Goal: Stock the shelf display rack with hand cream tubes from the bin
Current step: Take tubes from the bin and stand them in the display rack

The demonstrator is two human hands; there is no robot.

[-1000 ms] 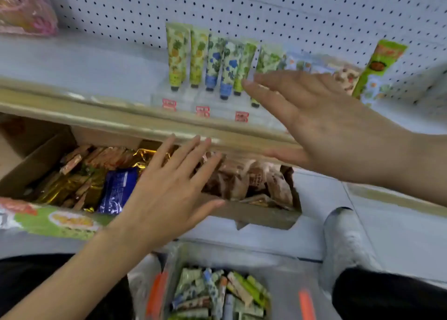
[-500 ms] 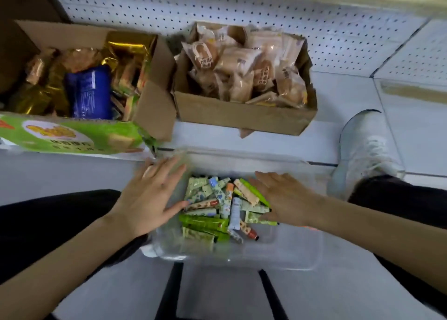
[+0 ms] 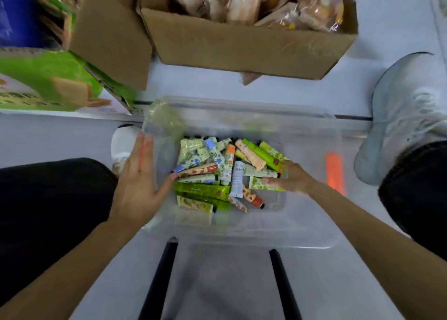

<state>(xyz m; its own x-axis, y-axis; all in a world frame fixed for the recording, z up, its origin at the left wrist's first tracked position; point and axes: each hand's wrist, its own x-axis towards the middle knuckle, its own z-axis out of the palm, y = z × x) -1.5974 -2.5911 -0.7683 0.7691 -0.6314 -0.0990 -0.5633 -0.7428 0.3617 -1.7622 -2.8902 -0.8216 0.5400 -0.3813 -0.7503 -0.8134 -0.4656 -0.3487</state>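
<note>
A clear plastic bin (image 3: 242, 107) stands on the floor between my knees. It holds a heap of several hand cream tubes (image 3: 208, 170) in green, white, blue and orange prints. My left hand (image 3: 139, 184) presses flat against the bin's left wall, fingers straight, thumb touching the heap's edge. My right hand (image 3: 292, 178) is inside the bin at the right of the heap. Its fingers curl down and its thumb lies on a pale green patterned tube (image 3: 260, 186). The shelf display rack is out of view.
Behind the bin sits a cardboard box (image 3: 242, 46) of wrapped snacks, with a second cardboard box (image 3: 111, 37) and a green package (image 3: 43, 83) to the left. My white shoe (image 3: 406, 116) is right of the bin. Two black bars (image 3: 157, 281) run under its near edge.
The view dropped from the shelf to the bin. Both hands came down: the left settled on the bin's left wall, the right slid to the right side of the heap and curled onto a tube.
</note>
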